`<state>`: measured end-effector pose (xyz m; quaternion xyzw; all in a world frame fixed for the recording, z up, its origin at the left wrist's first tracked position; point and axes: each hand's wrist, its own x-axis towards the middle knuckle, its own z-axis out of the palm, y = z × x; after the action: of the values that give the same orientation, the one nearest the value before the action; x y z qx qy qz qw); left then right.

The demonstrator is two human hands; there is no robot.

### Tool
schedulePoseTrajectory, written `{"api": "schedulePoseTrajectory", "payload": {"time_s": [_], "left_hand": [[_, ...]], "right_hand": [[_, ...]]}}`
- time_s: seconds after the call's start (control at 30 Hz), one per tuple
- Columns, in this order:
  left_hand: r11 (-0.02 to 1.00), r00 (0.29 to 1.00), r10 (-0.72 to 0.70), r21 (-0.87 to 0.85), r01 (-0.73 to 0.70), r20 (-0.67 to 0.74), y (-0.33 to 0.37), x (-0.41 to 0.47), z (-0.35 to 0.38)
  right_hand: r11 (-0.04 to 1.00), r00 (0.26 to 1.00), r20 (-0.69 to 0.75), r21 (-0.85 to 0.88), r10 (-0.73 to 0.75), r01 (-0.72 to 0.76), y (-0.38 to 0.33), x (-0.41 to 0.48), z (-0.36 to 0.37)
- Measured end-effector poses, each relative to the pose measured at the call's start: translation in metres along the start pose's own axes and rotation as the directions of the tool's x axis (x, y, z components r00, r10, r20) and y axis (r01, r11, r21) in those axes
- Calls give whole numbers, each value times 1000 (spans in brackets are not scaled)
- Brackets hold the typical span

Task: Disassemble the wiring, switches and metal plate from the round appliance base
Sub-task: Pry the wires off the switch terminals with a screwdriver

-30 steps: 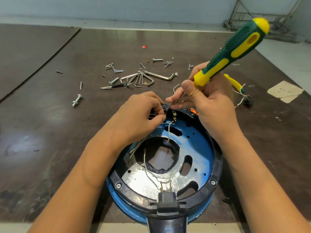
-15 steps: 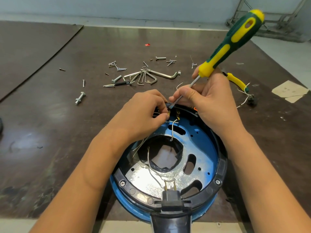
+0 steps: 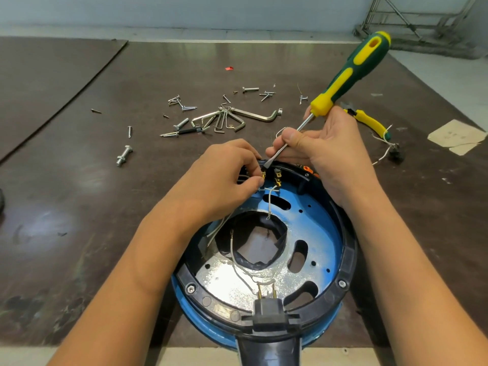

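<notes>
Head view: the round appliance base [image 3: 348,260] lies at lower centre on the table [image 3: 79,207], open side up so its metal plate [image 3: 317,225] is reachable. The left hand [image 3: 221,180] has its fingers pinched on the wiring [image 3: 270,202] at the switch [image 3: 277,175], probably to steady it. The right hand [image 3: 335,154] grips the screwdriver [image 3: 351,72] low on the shaft, likely for fine prying.

Illum.: bright, even, diffuse; src overhead/far side, per broad pale sheen on dark table [image 3: 52,223] at left and far centre. Shadows: soft, short, beneath forearms [image 3: 126,273] and round base [image 3: 346,260]. Glare: specular hotspots on metal plate [image 3: 229,286]. Focus: sharp at centre; thin white wires [image 3: 269,204] and screwdriver [image 3: 351,72] resolve w/o motion blur. Distortion: wide-angle; table edges bow, forearms stretch twd lower corners. Far bkgd marginally soft.
</notes>
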<state>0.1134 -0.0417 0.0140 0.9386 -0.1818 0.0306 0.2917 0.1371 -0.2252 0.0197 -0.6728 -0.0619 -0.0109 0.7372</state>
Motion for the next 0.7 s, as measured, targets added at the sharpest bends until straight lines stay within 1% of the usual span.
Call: {"api": "schedulePoseTrajectory", "payload": {"time_s": [0.27,0.33,0.4,0.43,0.57,0.7], "left_hand": [[1000,1000,2,2,-2,1,1,0,-1],[1000,1000,0,2,0,2,0,0,-1],[1000,1000,3,-1,-3,0,0,0,-1],[1000,1000,5,-1,-5,-2,0,0,-1],[1000,1000,3,0,-3,-4,0,0,-1],[1000,1000,0,-4,0,-4,-1,0,0]], "right_hand": [[996,994,76,54,-76,72,2,-4,-6],[989,982,120,-18,-143,146,2,-5,-6],[958,959,176,-145,-220,246,2,-4,-6],[944,952,191,-183,-239,274,3,-3,-6],[932,941,203,-188,-271,309,5,-3,-7],[941,949,175,-173,-262,292,3,-5,-6]]}}
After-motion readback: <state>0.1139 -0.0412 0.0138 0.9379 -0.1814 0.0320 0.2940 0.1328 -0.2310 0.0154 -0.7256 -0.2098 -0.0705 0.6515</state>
